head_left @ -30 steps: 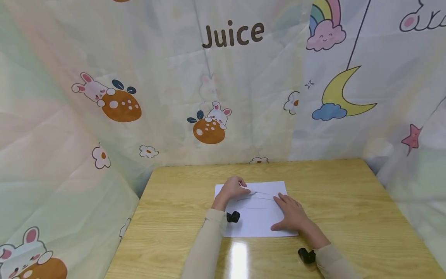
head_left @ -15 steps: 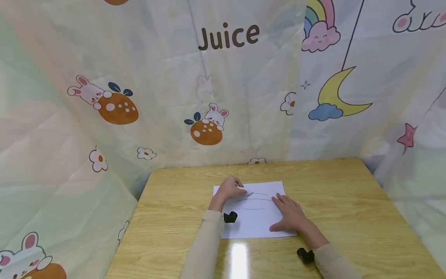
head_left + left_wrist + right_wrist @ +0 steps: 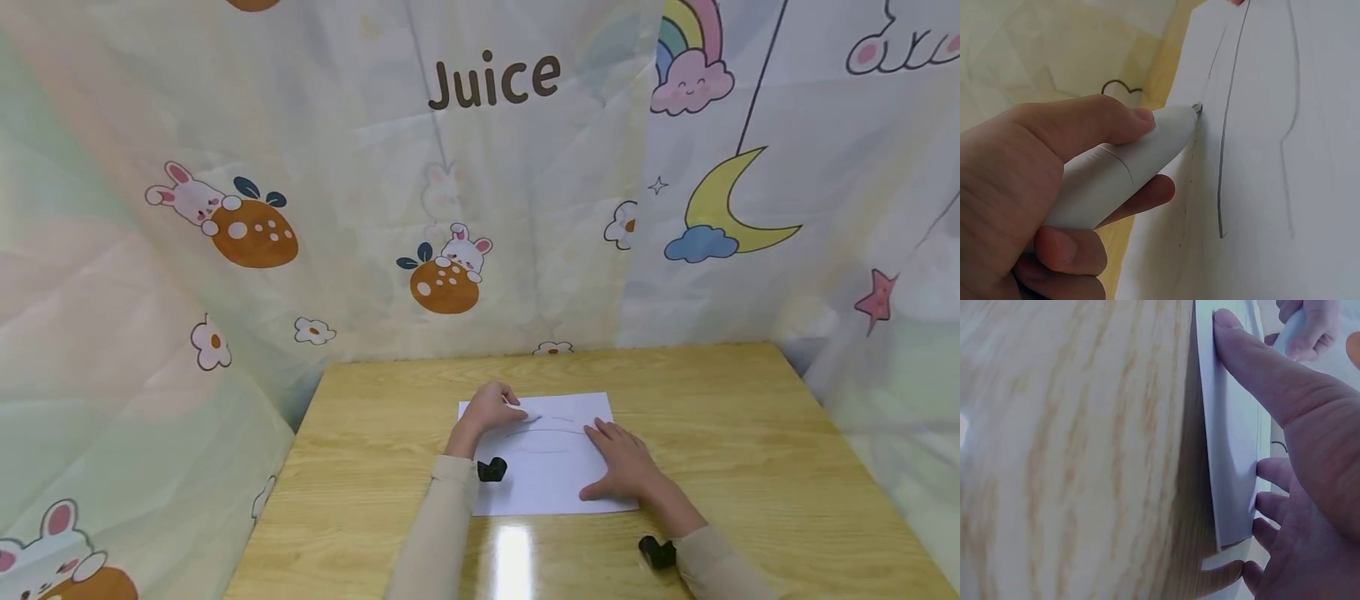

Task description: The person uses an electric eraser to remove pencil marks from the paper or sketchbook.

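Observation:
My left hand [image 3: 491, 407] pinches a thick white pen-shaped tool [image 3: 1141, 162] with a small metal tip. In the left wrist view, that tip touches a white sheet of paper [image 3: 536, 487] beside a thin broken line [image 3: 1215, 57]. Two longer dark lines, the nearer one [image 3: 1229, 119] fairly straight, run alongside; whether they are drawn or cut I cannot tell. My right hand [image 3: 628, 460] rests spread on the sheet's right side. In the right wrist view, its thumb [image 3: 1260, 375] lies at the paper's near edge, with the other fingers farther along.
The sheet lies on a wooden table [image 3: 375, 467] under a glare near the front. A printed cloth [image 3: 337, 208] with rabbits and a moon hangs behind and at the sides. Black wrist-worn devices, one by the left wrist [image 3: 492, 470], sit over the table.
My left hand has shifted the tool's tip slightly leftward over the sheet, and a small gap now shows between the tip and the upper line. My right hand stays in place.

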`<state>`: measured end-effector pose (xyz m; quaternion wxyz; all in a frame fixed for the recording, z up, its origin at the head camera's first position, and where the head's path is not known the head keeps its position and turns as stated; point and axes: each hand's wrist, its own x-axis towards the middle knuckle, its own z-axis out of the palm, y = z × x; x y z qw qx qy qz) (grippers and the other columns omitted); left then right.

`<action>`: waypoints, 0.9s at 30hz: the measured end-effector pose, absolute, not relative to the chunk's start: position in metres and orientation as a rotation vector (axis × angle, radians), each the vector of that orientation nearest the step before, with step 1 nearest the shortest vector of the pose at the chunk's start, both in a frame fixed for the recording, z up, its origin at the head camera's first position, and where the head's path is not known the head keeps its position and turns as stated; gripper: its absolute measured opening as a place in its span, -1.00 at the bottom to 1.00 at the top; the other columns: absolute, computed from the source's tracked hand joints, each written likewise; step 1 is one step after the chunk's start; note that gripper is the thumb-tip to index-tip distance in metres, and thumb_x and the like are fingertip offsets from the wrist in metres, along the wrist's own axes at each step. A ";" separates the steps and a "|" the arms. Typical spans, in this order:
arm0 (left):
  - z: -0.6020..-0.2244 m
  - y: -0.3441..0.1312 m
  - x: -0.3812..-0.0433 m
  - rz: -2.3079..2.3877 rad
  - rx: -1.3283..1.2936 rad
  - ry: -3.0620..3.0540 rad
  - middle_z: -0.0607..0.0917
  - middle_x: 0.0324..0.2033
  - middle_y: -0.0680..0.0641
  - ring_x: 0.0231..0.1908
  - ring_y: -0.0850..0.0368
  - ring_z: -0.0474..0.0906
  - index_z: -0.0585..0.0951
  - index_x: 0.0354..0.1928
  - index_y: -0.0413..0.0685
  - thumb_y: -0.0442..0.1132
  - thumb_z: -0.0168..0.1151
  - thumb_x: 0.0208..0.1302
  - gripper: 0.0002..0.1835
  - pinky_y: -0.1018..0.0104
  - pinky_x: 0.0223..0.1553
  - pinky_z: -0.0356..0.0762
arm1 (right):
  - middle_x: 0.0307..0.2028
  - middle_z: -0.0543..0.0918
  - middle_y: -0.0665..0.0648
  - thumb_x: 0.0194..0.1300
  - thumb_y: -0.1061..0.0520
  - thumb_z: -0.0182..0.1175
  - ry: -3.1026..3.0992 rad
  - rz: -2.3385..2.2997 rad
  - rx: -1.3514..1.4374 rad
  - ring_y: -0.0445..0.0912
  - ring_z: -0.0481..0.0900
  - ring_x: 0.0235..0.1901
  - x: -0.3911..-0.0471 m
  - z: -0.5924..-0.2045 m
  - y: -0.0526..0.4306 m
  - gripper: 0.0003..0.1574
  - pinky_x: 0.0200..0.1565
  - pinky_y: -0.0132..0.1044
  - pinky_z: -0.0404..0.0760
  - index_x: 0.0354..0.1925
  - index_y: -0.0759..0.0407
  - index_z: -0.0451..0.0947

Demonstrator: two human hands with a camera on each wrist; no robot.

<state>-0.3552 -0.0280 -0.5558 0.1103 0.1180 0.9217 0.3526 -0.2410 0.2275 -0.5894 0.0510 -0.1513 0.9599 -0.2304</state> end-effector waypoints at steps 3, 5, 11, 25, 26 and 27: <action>-0.558 -0.026 -0.353 1.060 0.376 2.675 0.58 -0.45 0.06 -0.48 0.18 0.44 0.63 -0.47 0.01 -0.11 0.54 -0.03 -0.77 0.32 -0.46 0.42 | 0.40 0.16 0.39 -0.26 -0.43 0.51 2.912 -0.700 -0.467 0.34 0.09 0.35 -0.237 -0.589 0.227 0.42 0.22 0.33 0.07 0.39 0.29 0.24; -0.559 -0.023 -0.351 1.085 0.414 2.642 0.58 -0.44 0.07 -0.47 0.18 0.45 0.64 -0.45 0.02 -0.10 0.53 -0.01 -0.78 0.31 -0.45 0.44 | 0.39 0.17 0.40 -0.26 -0.43 0.51 2.918 -0.710 -0.471 0.35 0.10 0.34 -0.236 -0.588 0.227 0.41 0.21 0.34 0.08 0.38 0.30 0.25; -0.558 -0.018 -0.353 1.058 0.411 2.666 0.58 -0.42 0.08 -0.45 0.18 0.46 0.64 -0.45 0.03 -0.09 0.52 0.00 -0.78 0.29 -0.43 0.44 | 0.39 0.18 0.39 -0.26 -0.43 0.51 2.941 -0.712 -0.474 0.34 0.11 0.34 -0.236 -0.589 0.229 0.41 0.21 0.33 0.08 0.38 0.29 0.25; -0.556 -0.016 -0.356 1.089 0.434 2.619 0.59 -0.45 0.06 -0.49 0.18 0.45 0.64 -0.47 0.02 -0.10 0.53 0.00 -0.78 0.31 -0.48 0.43 | 0.40 0.16 0.39 -0.27 -0.42 0.52 2.929 -0.707 -0.451 0.35 0.08 0.35 -0.239 -0.588 0.229 0.42 0.22 0.34 0.05 0.39 0.28 0.24; -0.556 -0.015 -0.357 1.085 0.441 2.618 0.59 -0.45 0.06 -0.49 0.19 0.45 0.65 -0.47 0.01 -0.10 0.53 0.00 -0.78 0.31 -0.48 0.43 | 0.40 0.16 0.39 -0.27 -0.42 0.52 2.927 -0.706 -0.450 0.35 0.08 0.35 -0.239 -0.588 0.229 0.42 0.22 0.34 0.05 0.39 0.29 0.24; -0.557 -0.014 -0.357 1.080 0.447 2.617 0.59 -0.45 0.07 -0.49 0.19 0.45 0.65 -0.46 0.02 -0.09 0.53 0.00 -0.78 0.32 -0.48 0.43 | 0.40 0.16 0.39 -0.27 -0.41 0.52 2.925 -0.707 -0.446 0.35 0.08 0.35 -0.238 -0.588 0.229 0.42 0.22 0.34 0.05 0.39 0.29 0.24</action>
